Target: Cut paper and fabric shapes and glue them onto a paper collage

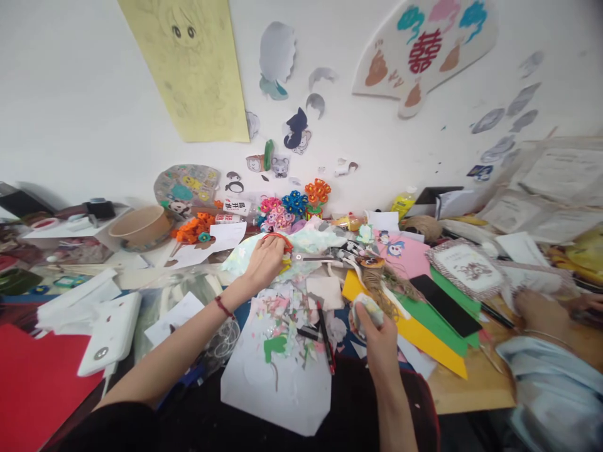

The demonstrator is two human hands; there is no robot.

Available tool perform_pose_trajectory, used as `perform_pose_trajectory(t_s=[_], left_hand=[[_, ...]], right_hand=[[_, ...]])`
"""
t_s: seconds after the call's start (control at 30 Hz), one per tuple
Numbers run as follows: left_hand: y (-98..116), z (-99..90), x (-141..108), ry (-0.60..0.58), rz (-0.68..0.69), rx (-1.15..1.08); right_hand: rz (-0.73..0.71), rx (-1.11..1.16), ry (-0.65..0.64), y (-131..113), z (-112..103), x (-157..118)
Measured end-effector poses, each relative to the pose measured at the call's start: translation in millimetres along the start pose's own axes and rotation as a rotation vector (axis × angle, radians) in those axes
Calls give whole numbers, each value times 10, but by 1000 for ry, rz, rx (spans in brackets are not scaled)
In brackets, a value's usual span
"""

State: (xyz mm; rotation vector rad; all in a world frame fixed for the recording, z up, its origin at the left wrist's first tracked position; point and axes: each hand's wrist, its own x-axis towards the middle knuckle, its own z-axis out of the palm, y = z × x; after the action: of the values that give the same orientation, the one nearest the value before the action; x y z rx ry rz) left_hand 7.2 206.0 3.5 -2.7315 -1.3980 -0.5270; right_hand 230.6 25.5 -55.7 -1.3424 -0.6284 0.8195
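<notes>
My left hand (264, 262) is closed at the orange-and-yellow handles of a pair of scissors (316, 258), whose blades point right. Beneath and behind it spreads a pale green-and-white patterned sheet (240, 252). My right hand (382, 336) has its fingers wrapped around a small, pale, rounded thing (370, 311) with faint coloured marks; its kind is unclear. Between my hands lies a white paper sheet (277, 402) strewn with coloured scraps, among them a green cut-out (274, 345). A dark pen (326, 339) lies along the sheet's right side.
A black phone (445, 304) rests on green and yellow paper at right. Another person's hand (541, 314) and pale blue sleeve (553, 383) reach in there. A white device with a cable (110, 333) and red paper (42, 383) are left. Bead flowers (296, 204) stand by the wall.
</notes>
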Motion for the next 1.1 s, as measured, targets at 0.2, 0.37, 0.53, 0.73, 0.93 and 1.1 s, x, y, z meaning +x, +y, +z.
perform_pose_trajectory(t_s=[0.2, 0.37, 0.53, 0.73, 0.93, 1.1], left_hand=[[-111, 213, 352, -4, 22, 111], [-138, -115, 966, 140, -67, 165], [-204, -246, 1266, 144, -223, 189], [-452, -197, 972, 4, -388, 150], [-770, -568, 391, -83, -392, 102], [-732, -597, 40, -205, -275, -7]], right_hand=[[57, 0, 71, 68, -220, -229], [54, -8, 174, 124, -484, -274], [26, 51, 272, 143, -487, -299], [-3, -78, 130, 195, -495, -465], [-69, -65, 163, 186, -567, -602], [1, -103, 53, 93, -401, -764]])
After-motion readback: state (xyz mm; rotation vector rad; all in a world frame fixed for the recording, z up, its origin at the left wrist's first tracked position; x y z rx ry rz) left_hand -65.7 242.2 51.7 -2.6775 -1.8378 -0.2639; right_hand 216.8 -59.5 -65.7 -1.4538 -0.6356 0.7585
